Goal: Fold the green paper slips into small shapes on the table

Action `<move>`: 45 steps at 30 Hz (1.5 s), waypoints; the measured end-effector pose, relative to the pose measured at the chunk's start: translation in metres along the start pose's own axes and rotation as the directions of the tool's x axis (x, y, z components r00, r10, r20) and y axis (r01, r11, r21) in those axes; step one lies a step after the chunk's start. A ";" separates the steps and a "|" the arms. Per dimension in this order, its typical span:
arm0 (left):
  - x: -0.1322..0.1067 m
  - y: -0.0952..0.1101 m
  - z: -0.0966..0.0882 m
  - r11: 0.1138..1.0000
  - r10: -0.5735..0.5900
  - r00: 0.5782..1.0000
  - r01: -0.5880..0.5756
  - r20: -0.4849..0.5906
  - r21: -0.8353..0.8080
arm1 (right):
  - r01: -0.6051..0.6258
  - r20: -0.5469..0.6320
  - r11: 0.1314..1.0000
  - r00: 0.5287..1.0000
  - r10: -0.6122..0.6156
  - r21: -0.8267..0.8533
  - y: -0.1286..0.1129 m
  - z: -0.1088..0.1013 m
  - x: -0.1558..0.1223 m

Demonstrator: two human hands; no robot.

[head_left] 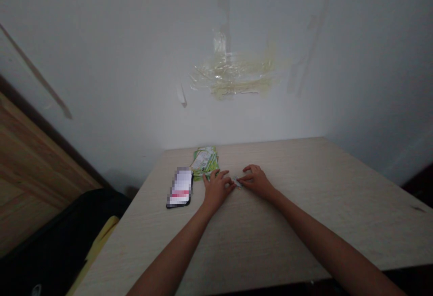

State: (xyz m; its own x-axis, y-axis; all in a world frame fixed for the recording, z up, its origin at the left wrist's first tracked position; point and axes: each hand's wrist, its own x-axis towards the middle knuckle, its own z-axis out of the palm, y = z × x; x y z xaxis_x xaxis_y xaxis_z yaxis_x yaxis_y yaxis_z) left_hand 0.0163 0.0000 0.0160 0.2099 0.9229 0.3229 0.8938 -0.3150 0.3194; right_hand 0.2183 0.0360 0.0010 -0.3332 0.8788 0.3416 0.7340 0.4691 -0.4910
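Both my hands rest on a light wooden table, meeting near its middle. My left hand and my right hand pinch a small pale piece between their fingertips; it is too small to name. The fingers of both hands are curled and pressed together on it. Just beyond my left hand lies a stack of green and white packets. A phone lies flat to the left of my left hand.
A white wall rises behind the table, with old tape residue on it. A wooden panel stands at the left. A dark bag with a yellow strip sits below the table's left edge.
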 end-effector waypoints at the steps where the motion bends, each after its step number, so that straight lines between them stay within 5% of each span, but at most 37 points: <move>1: 0.000 0.000 0.000 1.000 0.008 1.000 -0.008 -0.003 -0.004 | 0.008 0.004 1.000 1.000 -0.008 0.001 0.000 -0.001 0.000; 20: -0.001 0.003 0.002 1.000 0.019 0.999 -0.018 -0.042 0.020 | 0.068 -0.042 0.998 0.997 -0.068 0.001 0.006 0.005 0.000; 45: 0.005 -0.004 0.004 1.000 0.016 1.000 -0.016 -0.001 -0.024 | -0.044 -0.012 0.991 0.999 0.043 -0.123 -0.006 0.004 -0.001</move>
State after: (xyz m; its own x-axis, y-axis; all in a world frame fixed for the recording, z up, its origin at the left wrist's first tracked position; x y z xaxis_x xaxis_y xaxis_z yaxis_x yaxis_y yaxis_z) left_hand 0.0159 0.0068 0.0125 0.2243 0.9174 0.3287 0.8803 -0.3354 0.3355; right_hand 0.2115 0.0324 0.0001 -0.2940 0.8970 0.3302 0.8152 0.4157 -0.4034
